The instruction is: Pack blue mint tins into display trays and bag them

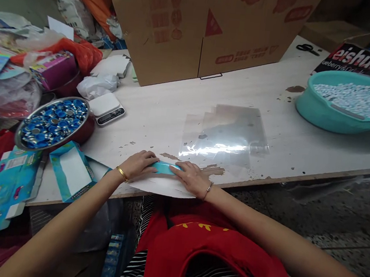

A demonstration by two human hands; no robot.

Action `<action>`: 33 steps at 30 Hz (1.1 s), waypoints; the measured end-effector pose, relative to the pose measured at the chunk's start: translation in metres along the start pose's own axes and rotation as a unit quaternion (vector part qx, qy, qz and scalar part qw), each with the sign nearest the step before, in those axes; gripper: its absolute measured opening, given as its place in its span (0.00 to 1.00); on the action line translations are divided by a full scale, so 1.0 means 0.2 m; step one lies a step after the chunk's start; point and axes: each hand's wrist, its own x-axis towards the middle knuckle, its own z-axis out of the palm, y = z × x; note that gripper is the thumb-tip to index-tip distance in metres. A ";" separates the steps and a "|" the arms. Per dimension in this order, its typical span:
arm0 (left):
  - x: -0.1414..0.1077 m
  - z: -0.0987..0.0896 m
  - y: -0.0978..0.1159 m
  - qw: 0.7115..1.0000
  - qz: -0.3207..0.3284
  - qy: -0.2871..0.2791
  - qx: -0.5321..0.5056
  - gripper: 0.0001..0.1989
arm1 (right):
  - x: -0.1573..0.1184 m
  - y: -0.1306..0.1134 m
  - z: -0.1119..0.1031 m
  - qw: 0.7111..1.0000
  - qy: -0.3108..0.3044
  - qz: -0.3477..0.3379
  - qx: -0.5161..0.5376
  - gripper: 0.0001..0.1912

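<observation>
At the near edge of the table, my left hand point(138, 165) and my right hand point(191, 178) rest on the two sides of a thin card, white with a turquoise strip point(164, 167). My fingers are curled over the strip, which looks folded up along the card's far edge. The card's white part point(163, 185) bows out toward my body. Just beyond my hands lie several overlapping clear plastic sheets point(228, 132). To the left stands an open turquoise box point(72, 173) with a white inside.
Flat printed box blanks point(8, 181) lie at the left. Behind them are a metal bowl point(88, 130) of blue-and-silver caps and a small scale point(108, 110). A large carton point(180, 58) stands at the back. At the right is a turquoise basin point(326, 111) of small pale pieces; scissors point(307, 48) lie behind.
</observation>
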 end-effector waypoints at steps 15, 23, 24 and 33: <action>0.11 0.00 0.07 0.988 -0.027 -0.088 0.121 0.08 | 0.18 0.11 -0.22 0.973 -0.225 0.005 -0.041 0.11; 0.17 0.01 0.15 0.981 -0.067 -0.125 0.134 0.09 | 0.20 0.08 -0.20 0.961 -0.230 -0.045 -0.150 0.25; 0.18 0.02 0.15 0.980 -0.073 -0.126 0.133 0.09 | 0.21 0.07 -0.19 0.960 -0.229 -0.043 -0.157 0.27; 0.18 0.01 0.18 0.978 -0.121 -0.115 0.121 0.15 | 0.21 0.13 -0.18 0.966 -0.195 -0.058 -0.157 0.20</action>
